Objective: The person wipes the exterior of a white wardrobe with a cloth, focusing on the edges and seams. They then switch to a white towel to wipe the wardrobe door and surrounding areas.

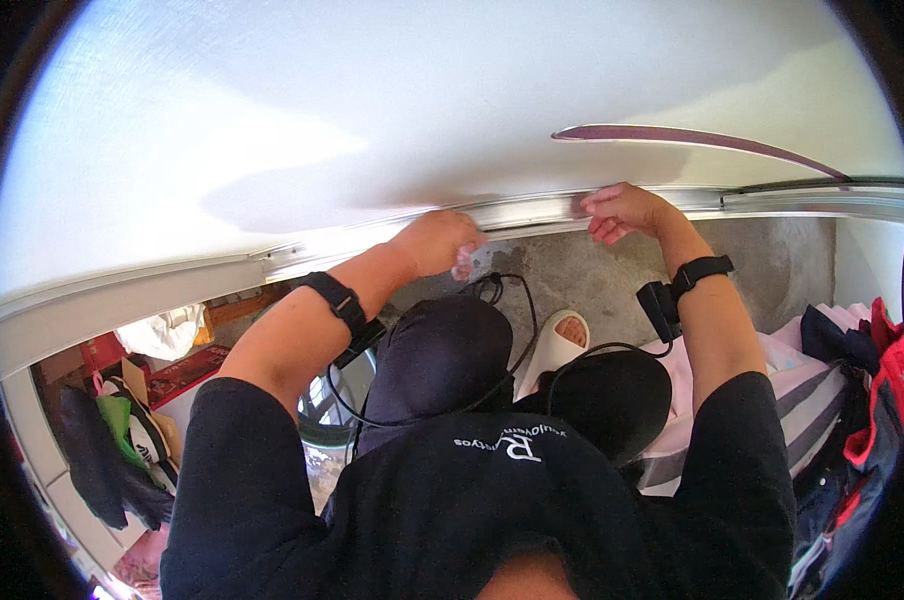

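Observation:
A large white panel [332, 127] fills the upper view, edged along its lower side by a silver metal rail [530, 214]. My left hand [444, 241] is at the rail's middle, slightly blurred, its fingers curled inward. A short gap to the right, my right hand [623, 214] has its fingers bent against or just in front of the same rail. I cannot make out whether either hand pinches something thin. On the panel, above my right hand, runs a long curved strip [692, 136], dark reddish with a shiny edge.
Black cables [530, 300] hang around my knees, joined to straps on both forearms. My foot in a pale slipper [572, 330] rests on the concrete floor [767, 262]. Clothes and striped fabric [804, 405] lie at right. Boxes, a white bag [163, 332] and dark cloth [91, 450] are at left.

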Available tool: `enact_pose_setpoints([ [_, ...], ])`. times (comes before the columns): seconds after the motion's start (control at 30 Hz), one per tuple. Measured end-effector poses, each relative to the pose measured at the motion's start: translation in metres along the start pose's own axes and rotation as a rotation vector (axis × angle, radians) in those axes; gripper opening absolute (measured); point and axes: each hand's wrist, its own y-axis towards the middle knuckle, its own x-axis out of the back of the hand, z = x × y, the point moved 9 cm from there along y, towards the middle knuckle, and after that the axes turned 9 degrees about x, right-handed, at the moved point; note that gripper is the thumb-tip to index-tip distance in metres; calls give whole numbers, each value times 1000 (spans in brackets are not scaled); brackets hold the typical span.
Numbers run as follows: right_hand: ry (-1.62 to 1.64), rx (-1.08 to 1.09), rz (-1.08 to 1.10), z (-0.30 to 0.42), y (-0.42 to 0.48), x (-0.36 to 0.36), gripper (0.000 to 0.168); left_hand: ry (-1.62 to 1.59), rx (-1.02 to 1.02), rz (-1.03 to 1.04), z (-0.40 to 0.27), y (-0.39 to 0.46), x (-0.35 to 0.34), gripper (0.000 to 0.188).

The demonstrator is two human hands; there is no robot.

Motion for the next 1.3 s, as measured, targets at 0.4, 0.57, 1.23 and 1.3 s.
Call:
enact_pose_setpoints([
  [0.4, 172, 72, -171, 7, -13, 10, 28, 47, 23, 47, 20, 58, -40, 16],
  [0.57, 76, 97, -191, 10, -26, 30, 35, 2, 91, -28, 39, -17, -4, 7],
  [1.23, 445, 307, -791, -7, -114, 94, 42, -623, 83, -235, 10, -11, 22, 47],
  [1.3, 462, 311, -795, -11, -113, 93, 41, -528, 24, -303, 5, -10, 28, 44],
])
